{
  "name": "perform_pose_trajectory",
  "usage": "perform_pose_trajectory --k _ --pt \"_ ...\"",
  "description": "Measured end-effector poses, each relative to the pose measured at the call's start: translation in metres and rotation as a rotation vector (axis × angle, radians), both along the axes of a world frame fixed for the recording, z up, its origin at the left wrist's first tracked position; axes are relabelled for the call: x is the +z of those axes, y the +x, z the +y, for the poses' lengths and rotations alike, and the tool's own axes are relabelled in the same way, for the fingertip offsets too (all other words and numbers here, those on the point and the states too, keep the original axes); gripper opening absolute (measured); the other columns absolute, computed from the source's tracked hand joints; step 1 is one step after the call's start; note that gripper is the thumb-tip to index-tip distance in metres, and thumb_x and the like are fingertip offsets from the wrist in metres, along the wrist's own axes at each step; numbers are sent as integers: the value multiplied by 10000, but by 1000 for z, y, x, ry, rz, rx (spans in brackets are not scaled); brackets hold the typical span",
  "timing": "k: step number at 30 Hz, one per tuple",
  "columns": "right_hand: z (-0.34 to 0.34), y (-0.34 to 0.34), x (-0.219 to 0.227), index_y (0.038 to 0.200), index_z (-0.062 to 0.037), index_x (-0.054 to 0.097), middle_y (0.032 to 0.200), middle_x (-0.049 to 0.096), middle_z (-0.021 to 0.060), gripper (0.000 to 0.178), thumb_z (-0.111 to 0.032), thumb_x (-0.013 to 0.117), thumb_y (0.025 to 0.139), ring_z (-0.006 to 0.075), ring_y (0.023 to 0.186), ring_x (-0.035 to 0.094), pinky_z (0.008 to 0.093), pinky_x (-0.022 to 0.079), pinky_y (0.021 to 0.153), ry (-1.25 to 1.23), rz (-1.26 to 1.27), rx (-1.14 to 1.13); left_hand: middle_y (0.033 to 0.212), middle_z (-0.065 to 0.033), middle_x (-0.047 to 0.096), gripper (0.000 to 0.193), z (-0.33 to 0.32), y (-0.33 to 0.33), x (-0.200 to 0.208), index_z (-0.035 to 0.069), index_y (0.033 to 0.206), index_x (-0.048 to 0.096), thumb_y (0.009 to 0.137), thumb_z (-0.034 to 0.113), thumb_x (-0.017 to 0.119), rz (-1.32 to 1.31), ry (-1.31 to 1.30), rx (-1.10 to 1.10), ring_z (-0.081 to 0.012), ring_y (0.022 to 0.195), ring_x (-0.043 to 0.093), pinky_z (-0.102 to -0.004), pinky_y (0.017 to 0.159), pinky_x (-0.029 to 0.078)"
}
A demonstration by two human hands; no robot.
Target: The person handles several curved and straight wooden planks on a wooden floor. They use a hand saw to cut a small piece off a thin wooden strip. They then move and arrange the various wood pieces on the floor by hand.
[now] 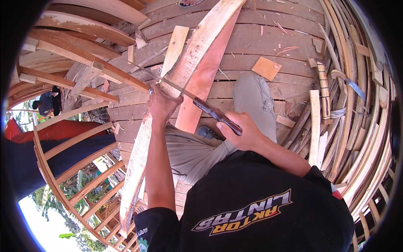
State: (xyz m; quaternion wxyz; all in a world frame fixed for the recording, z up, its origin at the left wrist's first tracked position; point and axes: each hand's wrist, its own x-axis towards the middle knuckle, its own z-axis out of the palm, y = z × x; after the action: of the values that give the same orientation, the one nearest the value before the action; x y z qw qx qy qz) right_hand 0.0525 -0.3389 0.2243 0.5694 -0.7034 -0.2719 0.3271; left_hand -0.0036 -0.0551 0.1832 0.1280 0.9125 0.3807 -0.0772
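My right hand [242,131] is closed around the dark brown handle of a machete [208,110]. Its narrow blade points to the upper left and crosses a long pale plank [200,46] with a rough, bark-lined edge. Just below the blade, my left hand [163,103] grips that plank, its fingers partly hidden. The plank runs on past my left forearm toward the lower left. Under it lies a wide reddish board [208,80], and beside it a shorter pale board [174,46].
Curved wooden ribs [79,168] of a frame stand at left, with beams [84,50] above. Stacked timber strips [357,138], a curved blade with a wooden handle [350,83] and a bound sheath [323,90] lie at right. A square offcut [266,68] and chips lie on the plank floor. Another person [47,102] is at far left.
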Motion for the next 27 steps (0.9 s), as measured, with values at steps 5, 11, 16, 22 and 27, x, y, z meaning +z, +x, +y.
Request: perform_pose_trajectory --k 5,11,16,22,27 --pt "-129 -15 42 685 -33 495 507 468 99 271 -151 649 875 245 415 503 353 388 455 -108 -20 92 1106 -276 622 852 -3 4 12 -69 1227 467 561 356 786 54 -43 66 -419 1090 590 -464 958 465" --pt "-15 1 -8 706 -30 513 524 492 124 286 -206 643 891 300 445 522 380 386 455 12 -65 -3 1124 -276 617 825 -8 10 11 -52 1208 486 570 376 785 35 -8 -1 -412 1076 604 -474 951 471" --pt "-124 -15 27 732 -23 544 530 502 121 235 -179 634 884 296 442 530 377 397 459 -76 -21 95 1099 -276 624 820 1 -3 13 -61 1195 491 569 376 790 -15 -8 32 -413 1065 609 -467 942 476" --pt "-37 -1 -14 735 -22 529 514 490 116 231 -158 650 878 277 435 516 369 403 464 53 -104 7 1119 -275 623 890 -10 11 14 -69 1250 463 573 393 810 28 -34 -13 -412 1094 601 -454 946 475" --pt "-55 -3 0 757 -17 534 533 507 132 232 -175 654 878 300 453 533 387 400 471 -10 40 33 1242 -283 583 1029 -1 9 23 -87 1393 379 589 383 818 42 -94 29 -398 1180 563 -429 1005 440"
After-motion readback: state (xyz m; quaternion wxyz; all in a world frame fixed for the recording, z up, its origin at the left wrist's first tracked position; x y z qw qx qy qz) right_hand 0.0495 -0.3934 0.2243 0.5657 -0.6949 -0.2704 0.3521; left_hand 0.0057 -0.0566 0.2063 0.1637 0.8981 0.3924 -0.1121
